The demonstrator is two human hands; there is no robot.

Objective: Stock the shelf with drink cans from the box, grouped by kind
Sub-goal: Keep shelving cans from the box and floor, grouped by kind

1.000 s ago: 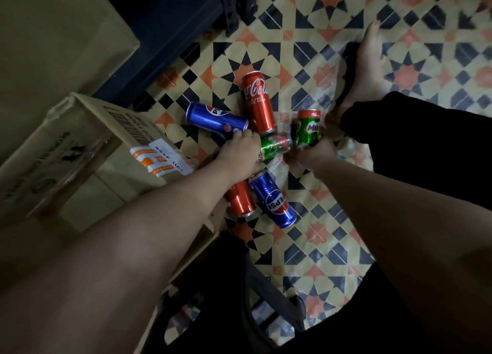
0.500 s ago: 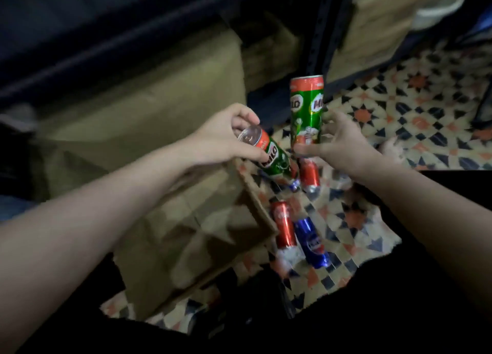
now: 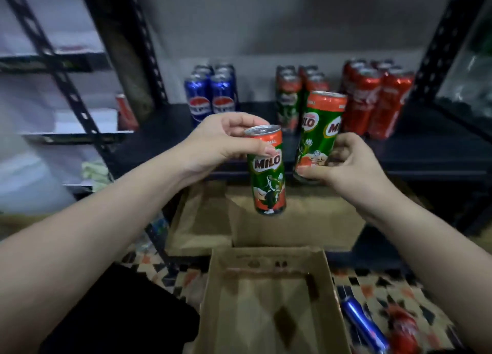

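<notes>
My left hand [image 3: 221,143] grips the top of an upright green Milo can [image 3: 267,180]. My right hand [image 3: 343,162] holds a second Milo can [image 3: 319,130] by its base, tilted slightly left. Both cans hang in front of the dark shelf [image 3: 426,146]. On that shelf stand grouped blue Pepsi cans [image 3: 211,95], Milo cans [image 3: 288,98] and red Coca-Cola cans [image 3: 378,98]. The open cardboard box [image 3: 269,300] lies below my hands.
A blue can [image 3: 362,324] and a red can [image 3: 404,329] lie on the patterned floor right of the box. Another cardboard box [image 3: 292,226] sits under the shelf. Perforated black uprights [image 3: 149,61] frame the shelf; a lone red can [image 3: 125,111] stands at left.
I have lifted both Milo cans from the floor up to shelf height, and my view has risen from the floor to the shelf. The left can has turned upright.
</notes>
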